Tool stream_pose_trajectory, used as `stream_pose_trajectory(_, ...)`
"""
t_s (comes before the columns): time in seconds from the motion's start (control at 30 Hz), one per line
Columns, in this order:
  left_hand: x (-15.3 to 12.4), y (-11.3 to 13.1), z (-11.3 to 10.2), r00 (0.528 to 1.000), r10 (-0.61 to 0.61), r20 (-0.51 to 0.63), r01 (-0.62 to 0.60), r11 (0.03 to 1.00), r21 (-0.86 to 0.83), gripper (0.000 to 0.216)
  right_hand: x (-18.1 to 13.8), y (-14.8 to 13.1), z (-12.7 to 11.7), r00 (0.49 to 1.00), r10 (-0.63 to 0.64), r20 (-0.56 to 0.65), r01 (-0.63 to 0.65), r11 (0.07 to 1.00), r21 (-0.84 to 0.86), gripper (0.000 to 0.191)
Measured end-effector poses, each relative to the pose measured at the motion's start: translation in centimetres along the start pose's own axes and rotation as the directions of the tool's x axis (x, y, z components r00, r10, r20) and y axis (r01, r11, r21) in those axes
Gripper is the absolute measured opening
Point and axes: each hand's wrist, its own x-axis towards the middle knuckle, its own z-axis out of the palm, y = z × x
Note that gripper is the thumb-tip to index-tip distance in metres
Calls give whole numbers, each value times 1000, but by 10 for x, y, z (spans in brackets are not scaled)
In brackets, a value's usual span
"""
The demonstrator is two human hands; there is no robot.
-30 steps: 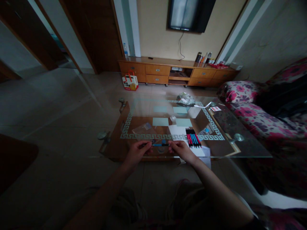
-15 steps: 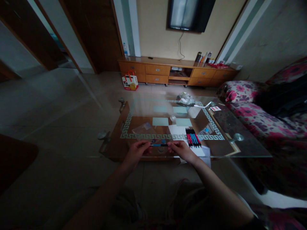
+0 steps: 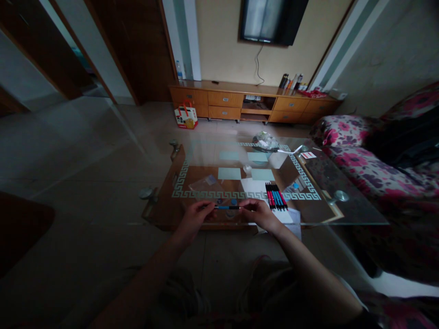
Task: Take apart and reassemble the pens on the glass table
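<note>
Left hand (image 3: 195, 216) pinching blue-black pen (image 3: 225, 207) by one end, right hand (image 3: 258, 213) apparently pinching the other, pen level between

The glass table (image 3: 202, 163) (patterned with a pale key border (image 3: 180, 180)) bears a crumpled plastic bag (image 3: 265, 142) and white paper (image 3: 254, 187) topped with pens (image 3: 276, 197).

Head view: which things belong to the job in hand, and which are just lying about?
Likely job things:
blue pen, in left hand and right hand
row of pens
white paper under them

Likely lying about:
plastic bag
carrier bag
water bottle
</note>
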Motion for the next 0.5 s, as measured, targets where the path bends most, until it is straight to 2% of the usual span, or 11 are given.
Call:
stream_pose_trajectory(0.13,1,-1,-2,1000,5,2,-5,1000,-14,36,0,-3,1,1000,17,-5,-17,999,38,51)
stream_pose_trajectory(0.23,1,-2,-3,1000,11,-6,-11,1000,-28,36,1,-3,-1,998,49,-44,-47,998,30,42)
stream_pose_trajectory(0.37,0,1,-2,1000,1,-1,-1,1000,-21,36,2,-1,-3,993,115,-36,-116,993,-34,52)
stream_pose_trajectory(0.5,-1,2,-1,1000,4,2,-4,1000,-18,36,2,0,-2,993,118,-10,-118,993,-7,48)
